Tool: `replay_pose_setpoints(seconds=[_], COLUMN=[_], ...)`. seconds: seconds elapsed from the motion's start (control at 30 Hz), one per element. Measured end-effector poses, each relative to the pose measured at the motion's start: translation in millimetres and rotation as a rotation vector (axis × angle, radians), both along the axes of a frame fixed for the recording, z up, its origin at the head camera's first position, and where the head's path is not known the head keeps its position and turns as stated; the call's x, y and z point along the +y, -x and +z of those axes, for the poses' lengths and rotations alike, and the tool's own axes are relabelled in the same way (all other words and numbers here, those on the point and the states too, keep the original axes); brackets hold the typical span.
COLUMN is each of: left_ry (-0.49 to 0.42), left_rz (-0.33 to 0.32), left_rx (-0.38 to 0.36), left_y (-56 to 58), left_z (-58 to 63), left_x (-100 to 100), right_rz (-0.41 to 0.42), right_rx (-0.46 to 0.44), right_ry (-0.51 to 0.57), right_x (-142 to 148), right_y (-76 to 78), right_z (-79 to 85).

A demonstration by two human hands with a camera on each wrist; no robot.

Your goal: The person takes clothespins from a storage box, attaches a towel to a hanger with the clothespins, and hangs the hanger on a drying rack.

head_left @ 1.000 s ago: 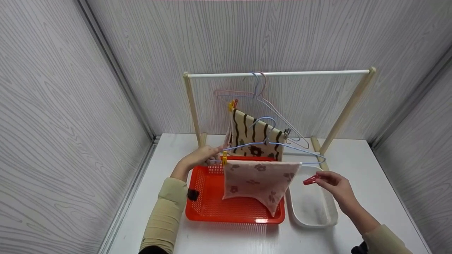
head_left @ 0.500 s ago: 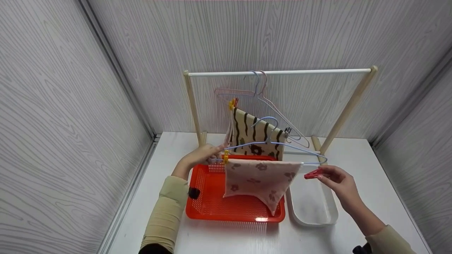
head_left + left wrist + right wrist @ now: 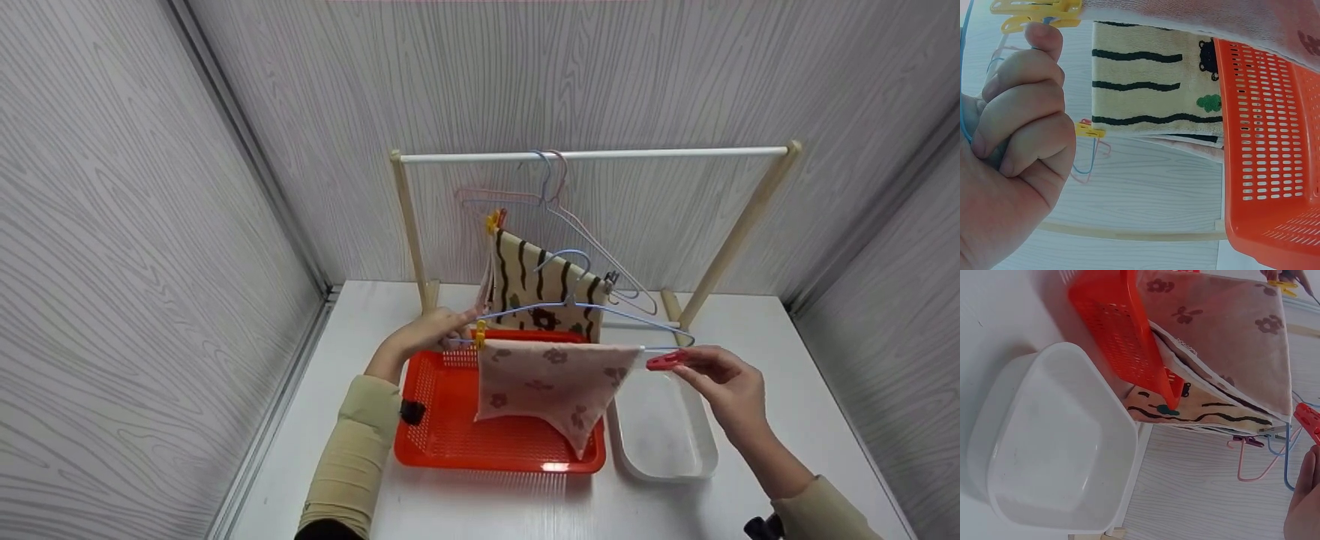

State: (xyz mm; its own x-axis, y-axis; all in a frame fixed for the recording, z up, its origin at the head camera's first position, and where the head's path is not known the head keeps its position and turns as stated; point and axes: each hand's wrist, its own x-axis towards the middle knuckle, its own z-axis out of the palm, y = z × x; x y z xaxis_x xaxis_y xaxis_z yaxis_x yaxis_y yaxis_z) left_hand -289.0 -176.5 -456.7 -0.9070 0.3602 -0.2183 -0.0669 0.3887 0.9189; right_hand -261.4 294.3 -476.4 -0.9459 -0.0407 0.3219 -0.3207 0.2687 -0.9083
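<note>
My left hand (image 3: 431, 331) grips the left end of a blue hanger (image 3: 626, 312), fingers curled round it in the left wrist view. Over the hanger's lower bar hangs a pink flowered towel (image 3: 551, 379), pinned at its left corner by a yellow clothespin (image 3: 480, 334). My right hand (image 3: 731, 386) pinches a red clothespin (image 3: 665, 361) between thumb and fingers. This clothespin is just below the bar's right end, beside the towel's right corner; whether it touches the bar, I cannot tell.
Behind, a rack (image 3: 660, 154) with a white rail bears hangers and a striped beige towel (image 3: 547, 285) held by clips. A red basket (image 3: 450, 442) stands under the pink towel. To its right is a white basin (image 3: 664, 477).
My right hand has risen with the red clothespin, from over the white basin to the hanger's right end. The left hand and hanger have barely shifted.
</note>
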Motion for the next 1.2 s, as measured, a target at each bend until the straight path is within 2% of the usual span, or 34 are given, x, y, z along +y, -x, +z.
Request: replay_pose_setpoints(seconds=[0.23,0.37,0.5,0.7,1.2], left_ry=[-0.018,-0.015,0.003,-0.003,-0.086], left_rz=[-0.044,-0.039,-0.012,-0.008,-0.035], left_rx=[-0.014,-0.013,-0.005,-0.009,-0.035], left_y=[-0.3,-0.2,-1.0,-1.3,-1.2], left_z=[-1.7,-1.0,-0.7,-1.0,-1.2], left_x=[1.3,1.0,-0.2,-1.1,-0.4], right_rz=[-0.003,-0.013,-0.004,0.001,-0.061], right_rx=[0.227,0.364,0.459,0.54,0.624], right_ry=[0.012,-0.053,-0.142,-0.22,-0.435], right_x=[-3.6,-4.6,-7.9,-13.9,-19.9], right_y=[3.8,6.6,7.4,8.5,13.3], right_z=[-3.6,-4.5,-1.7,2.1,-0.9])
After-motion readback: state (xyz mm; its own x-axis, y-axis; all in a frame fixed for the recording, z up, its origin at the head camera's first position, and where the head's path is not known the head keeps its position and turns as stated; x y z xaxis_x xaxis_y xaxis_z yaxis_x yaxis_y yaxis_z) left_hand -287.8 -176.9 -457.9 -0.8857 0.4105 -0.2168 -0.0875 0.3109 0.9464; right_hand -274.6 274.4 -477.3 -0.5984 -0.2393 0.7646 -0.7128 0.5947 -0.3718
